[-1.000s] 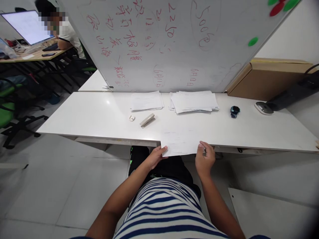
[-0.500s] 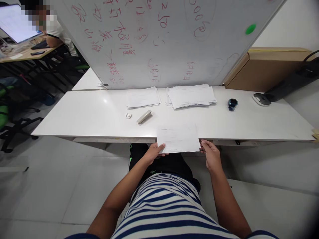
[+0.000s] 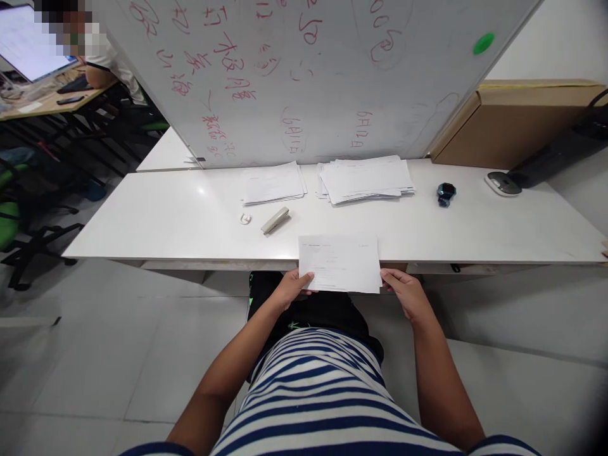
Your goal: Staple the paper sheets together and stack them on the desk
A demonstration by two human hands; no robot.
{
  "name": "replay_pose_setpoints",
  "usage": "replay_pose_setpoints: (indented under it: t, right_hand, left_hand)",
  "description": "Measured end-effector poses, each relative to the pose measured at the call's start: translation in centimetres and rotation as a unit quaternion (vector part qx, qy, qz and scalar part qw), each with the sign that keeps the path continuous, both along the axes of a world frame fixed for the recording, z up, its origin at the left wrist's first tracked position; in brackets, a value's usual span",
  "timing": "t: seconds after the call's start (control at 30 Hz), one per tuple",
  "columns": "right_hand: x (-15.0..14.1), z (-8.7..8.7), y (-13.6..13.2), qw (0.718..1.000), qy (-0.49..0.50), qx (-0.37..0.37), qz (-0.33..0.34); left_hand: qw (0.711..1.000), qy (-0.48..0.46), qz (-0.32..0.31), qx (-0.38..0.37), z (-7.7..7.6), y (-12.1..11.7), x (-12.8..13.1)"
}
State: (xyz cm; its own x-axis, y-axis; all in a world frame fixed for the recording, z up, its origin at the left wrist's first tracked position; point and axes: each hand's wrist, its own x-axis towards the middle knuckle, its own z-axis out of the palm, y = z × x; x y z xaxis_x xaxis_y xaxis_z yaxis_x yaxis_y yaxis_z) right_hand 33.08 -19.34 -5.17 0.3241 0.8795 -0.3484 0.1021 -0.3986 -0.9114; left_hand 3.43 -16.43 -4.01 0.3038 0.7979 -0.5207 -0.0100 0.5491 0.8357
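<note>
Paper (image 3: 339, 263) spans the front edge of the desk (image 3: 190, 221), its near-left corner pinched in the left hand (image 3: 291, 289) — it could skew if the right hand (image 3: 405, 292), fingers nearly closed, grip unclear, nudges it.

Whiteboard (image 3: 327, 82), monitor (image 3: 29, 41) and swivel chair (image 3: 8, 225) show an office

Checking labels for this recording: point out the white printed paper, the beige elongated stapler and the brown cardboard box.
White printed paper (image 3: 339, 261): head view, middle of its upper face.
Beige elongated stapler (image 3: 276, 221): head view, middle of its body.
Brown cardboard box (image 3: 510, 132): head view, its wide side.
</note>
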Motion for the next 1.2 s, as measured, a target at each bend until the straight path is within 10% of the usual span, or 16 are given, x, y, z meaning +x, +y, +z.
replay_pose_setpoints:
  t: [0.7, 1.0, 1.2]
  right_hand:
    - [-0.2, 0.2, -0.2, 0.998, -0.022, -0.006, 0.054]
    - [-2.1, 5.1, 0.9, 0.985, 0.0, 0.07, 0.159]
    - [-4.8, 8.6, 3.6, 0.98, -0.092, 0.131, 0.114]
  left_hand:
    - [0.999, -0.024, 0.001, 0.035, -0.3, 0.1, -0.9]
    - [0.976, 0.077, 0.009, 0.204, 2.8, 0.6, -0.9]
    - [0.928, 0.172, 0.06, 0.324, 5.7, 2.8, -1.1]
